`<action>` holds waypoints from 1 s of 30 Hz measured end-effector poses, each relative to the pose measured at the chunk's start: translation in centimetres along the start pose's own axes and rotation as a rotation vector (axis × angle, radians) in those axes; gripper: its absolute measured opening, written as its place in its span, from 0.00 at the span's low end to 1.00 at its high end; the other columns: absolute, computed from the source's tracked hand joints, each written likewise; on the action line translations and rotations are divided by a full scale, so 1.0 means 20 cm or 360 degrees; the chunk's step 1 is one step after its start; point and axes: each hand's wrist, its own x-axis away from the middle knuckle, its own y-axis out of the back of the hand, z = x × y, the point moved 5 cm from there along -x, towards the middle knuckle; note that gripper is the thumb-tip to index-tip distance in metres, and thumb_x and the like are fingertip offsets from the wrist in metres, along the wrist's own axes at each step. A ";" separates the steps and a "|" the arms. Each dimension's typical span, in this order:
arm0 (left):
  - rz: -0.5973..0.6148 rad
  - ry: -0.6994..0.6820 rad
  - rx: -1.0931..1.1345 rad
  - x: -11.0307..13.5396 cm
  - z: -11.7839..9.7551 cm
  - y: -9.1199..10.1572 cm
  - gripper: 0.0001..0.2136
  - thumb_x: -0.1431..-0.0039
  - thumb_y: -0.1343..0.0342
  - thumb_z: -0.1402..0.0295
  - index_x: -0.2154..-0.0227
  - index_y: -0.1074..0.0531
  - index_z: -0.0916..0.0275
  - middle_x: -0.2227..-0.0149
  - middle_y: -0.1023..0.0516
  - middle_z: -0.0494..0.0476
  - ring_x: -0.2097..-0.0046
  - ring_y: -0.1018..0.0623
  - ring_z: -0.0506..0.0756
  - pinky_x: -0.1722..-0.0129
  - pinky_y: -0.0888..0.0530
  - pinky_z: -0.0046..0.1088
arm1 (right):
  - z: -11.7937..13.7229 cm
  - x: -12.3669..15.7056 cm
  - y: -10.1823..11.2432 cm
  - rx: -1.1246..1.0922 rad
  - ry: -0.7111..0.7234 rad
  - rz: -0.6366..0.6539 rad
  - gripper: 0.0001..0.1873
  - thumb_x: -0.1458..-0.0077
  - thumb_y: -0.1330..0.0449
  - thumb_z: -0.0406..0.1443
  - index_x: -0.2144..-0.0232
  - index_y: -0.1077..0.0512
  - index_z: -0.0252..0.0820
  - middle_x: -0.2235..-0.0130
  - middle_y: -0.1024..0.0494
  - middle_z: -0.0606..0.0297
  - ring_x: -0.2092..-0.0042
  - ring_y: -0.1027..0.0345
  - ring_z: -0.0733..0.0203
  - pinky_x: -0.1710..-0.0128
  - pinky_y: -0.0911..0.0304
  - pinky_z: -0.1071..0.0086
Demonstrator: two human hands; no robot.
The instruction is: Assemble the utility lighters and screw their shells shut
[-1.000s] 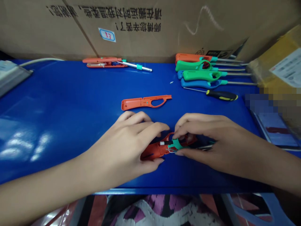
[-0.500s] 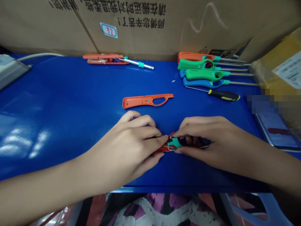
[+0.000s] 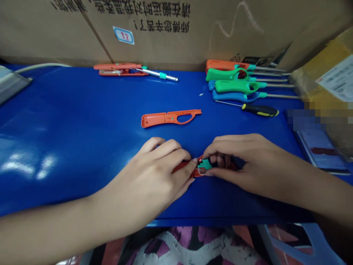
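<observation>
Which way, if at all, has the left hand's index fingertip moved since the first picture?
Yes. The index fingertip of the left hand has moved lower in view, farther from the loose orange lighter half.

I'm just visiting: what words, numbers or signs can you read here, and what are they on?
"请在搬运时对我温柔些, 谢谢您!": upside down on the cardboard box, last words partly cut off.
"师傅您辛苦了!": next line on the box, also upside down.
"33": red, on the sticker on the box.
Too small or blurred: the label on the yellow parcel; the black printed block on the box.
</observation>
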 end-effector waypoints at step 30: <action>0.0019 -0.0038 -0.0067 0.00 -0.04 0.00 0.12 0.29 0.50 0.70 0.59 0.20 0.66 0.62 0.23 0.58 0.60 0.25 0.58 0.62 0.33 0.39 | 0.05 0.08 0.00 0.0692 0.0558 0.0063 0.09 0.36 0.46 0.29 0.62 0.26 0.43 0.62 0.23 0.62 0.59 0.33 0.54 0.52 0.42 0.59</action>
